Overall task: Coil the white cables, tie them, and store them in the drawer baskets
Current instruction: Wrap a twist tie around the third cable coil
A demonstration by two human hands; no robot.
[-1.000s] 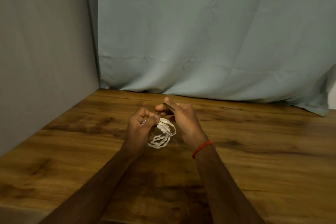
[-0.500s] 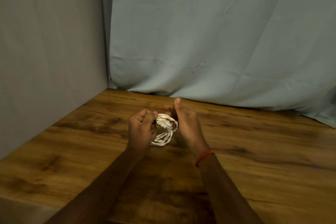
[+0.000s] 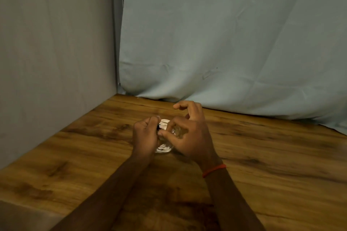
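Right hand (image 3: 189,134) now covers the cable (image 3: 164,148).

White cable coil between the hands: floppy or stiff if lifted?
Likely floppy and light: the white cable coil is thin loops, gripped by left hand and right hand. May spring open if released; nothing visibly binds it.

One head-worn camera looks forward and down across the wooden table (image 3: 75,155) toward the curtain (image 3: 225,43).
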